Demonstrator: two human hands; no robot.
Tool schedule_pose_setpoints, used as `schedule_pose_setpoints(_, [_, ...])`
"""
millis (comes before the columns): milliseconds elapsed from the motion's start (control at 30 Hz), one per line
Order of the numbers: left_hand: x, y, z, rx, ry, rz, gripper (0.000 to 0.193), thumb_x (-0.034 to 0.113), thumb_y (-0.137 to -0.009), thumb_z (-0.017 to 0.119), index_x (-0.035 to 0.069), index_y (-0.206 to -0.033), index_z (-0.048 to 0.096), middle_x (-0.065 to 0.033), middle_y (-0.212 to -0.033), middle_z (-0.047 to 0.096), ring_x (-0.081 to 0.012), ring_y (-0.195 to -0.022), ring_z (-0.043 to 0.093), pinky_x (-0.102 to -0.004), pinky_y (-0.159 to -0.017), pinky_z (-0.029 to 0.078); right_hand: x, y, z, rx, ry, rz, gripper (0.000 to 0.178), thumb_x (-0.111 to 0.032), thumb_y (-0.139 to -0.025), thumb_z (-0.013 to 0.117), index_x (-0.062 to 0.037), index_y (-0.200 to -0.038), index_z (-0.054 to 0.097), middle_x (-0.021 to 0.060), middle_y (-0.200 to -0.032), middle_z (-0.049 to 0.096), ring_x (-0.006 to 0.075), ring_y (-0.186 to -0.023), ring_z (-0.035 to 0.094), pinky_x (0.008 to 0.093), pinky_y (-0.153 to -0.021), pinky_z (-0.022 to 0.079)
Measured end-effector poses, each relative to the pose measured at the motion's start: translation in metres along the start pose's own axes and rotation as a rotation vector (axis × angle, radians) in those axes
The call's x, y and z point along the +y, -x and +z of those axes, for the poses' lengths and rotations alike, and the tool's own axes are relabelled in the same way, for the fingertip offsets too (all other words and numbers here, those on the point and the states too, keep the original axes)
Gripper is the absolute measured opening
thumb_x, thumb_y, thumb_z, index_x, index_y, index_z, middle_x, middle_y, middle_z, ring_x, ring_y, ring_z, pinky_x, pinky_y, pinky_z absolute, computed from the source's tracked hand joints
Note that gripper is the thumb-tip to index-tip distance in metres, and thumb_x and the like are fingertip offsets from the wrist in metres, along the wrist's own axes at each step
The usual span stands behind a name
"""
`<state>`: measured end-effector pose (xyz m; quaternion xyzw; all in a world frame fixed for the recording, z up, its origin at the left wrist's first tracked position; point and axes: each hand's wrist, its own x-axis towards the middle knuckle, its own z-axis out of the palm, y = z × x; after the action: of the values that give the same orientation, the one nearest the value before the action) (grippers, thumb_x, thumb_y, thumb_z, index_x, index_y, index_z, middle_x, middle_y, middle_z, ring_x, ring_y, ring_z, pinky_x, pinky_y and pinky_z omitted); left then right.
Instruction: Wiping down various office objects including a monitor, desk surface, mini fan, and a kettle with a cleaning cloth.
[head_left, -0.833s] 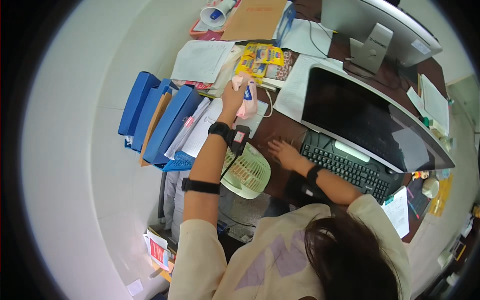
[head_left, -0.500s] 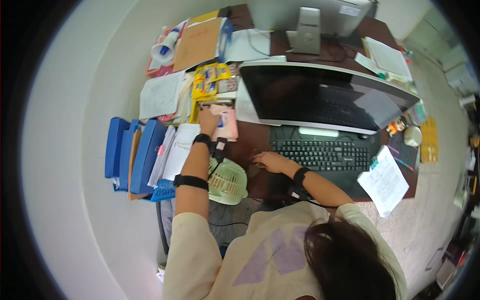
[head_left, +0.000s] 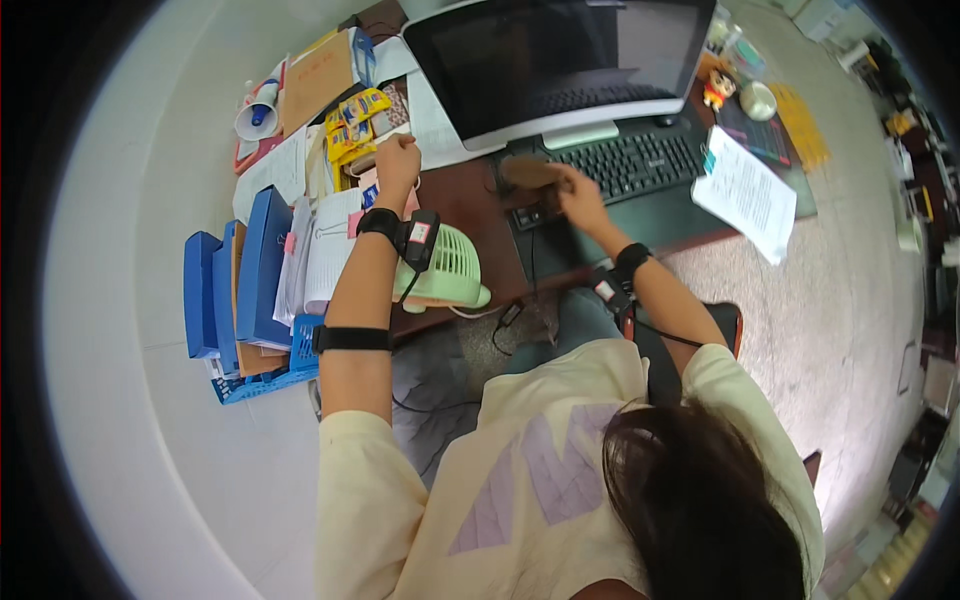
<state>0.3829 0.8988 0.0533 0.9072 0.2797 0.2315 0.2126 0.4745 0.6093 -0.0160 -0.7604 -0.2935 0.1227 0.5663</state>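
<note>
As the view swings over the dark bench [head_left: 470,215], the monitor [head_left: 560,60] sits up top with the keyboard [head_left: 640,165] beneath, and here's the change: the right hand [head_left: 575,190] is up by the keyboard's left end, fingers pinched on a flat brown item [head_left: 528,172], blurred, so it looks to be in motion, probably off the surface. It juts leftward from those fingers, between the hands, well apart from the left hand [head_left: 398,157], which curls beside the yellow packets [head_left: 355,125]; whether that one grips anything, I can't tell.
</note>
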Motion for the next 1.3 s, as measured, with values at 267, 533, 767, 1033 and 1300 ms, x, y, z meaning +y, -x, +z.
schedule_pose_setpoints(267, [0.088, 0.077, 0.021, -0.045, 0.201, 0.085, 0.017, 0.014, -0.077, 0.048, 0.005, -0.081, 0.062, -0.0171, -0.080, 0.062, -0.0347, -0.078, 0.059, -0.0396, -0.069, 0.046, 0.050, 0.152, -0.098, 0.605, 0.102, 0.151, 0.028, -0.005, -0.082, 0.050, -0.0067, -0.110, 0.056, 0.0072, -0.068, 0.042, 0.0145, -0.065, 0.043, 0.0250, -0.065, 0.041])
schedule_pose_setpoints(533, [0.199, 0.195, 0.111, -0.364, 0.276, 0.109, 0.013, 0.014, -0.078, 0.050, 0.006, -0.078, 0.060, -0.0174, -0.076, 0.062, -0.0367, -0.074, 0.059, -0.0445, -0.066, 0.046, 0.110, 0.327, -0.161, 0.941, 0.327, 0.632, 0.024, -0.010, -0.083, 0.050, -0.0018, -0.104, 0.056, 0.0192, -0.088, 0.061, 0.0280, -0.087, 0.061, 0.0342, -0.076, 0.045])
schedule_pose_setpoints(767, [0.198, 0.305, 0.229, -0.612, 0.365, 0.234, 0.013, 0.014, -0.079, 0.049, 0.006, -0.080, 0.059, -0.0181, -0.076, 0.061, -0.0376, -0.075, 0.058, -0.0451, -0.066, 0.046, 0.188, 0.434, -0.109, 1.097, 0.494, 0.790, 0.025, -0.005, -0.081, 0.048, -0.0010, -0.104, 0.056, 0.0189, -0.095, 0.060, 0.0330, -0.088, 0.058, 0.0360, -0.080, 0.044])
schedule_pose_setpoints(1033, [0.133, 0.368, 0.392, -0.793, 0.452, 0.185, 0.019, 0.017, -0.080, 0.052, 0.002, -0.087, 0.061, -0.0194, -0.081, 0.062, -0.0344, -0.079, 0.061, -0.0382, -0.070, 0.047, 0.319, 0.441, -0.089, 1.330, 0.809, 0.977, 0.042, -0.019, -0.084, 0.049, -0.0080, -0.124, 0.045, 0.0158, -0.131, 0.041, 0.0349, -0.123, 0.033, 0.0467, -0.101, 0.023])
schedule_pose_setpoints(1300, [0.119, 0.357, 0.549, -1.168, 0.504, 0.331, 0.054, 0.045, -0.083, 0.035, 0.001, -0.105, 0.057, -0.0232, -0.106, 0.056, -0.0360, -0.105, 0.049, -0.0440, -0.088, 0.037, 0.371, 0.438, -0.051, 1.185, 1.210, 0.928, 0.043, -0.022, -0.083, 0.050, -0.0140, -0.125, 0.046, 0.0086, -0.136, 0.038, 0.0307, -0.127, 0.029, 0.0521, -0.102, 0.017])
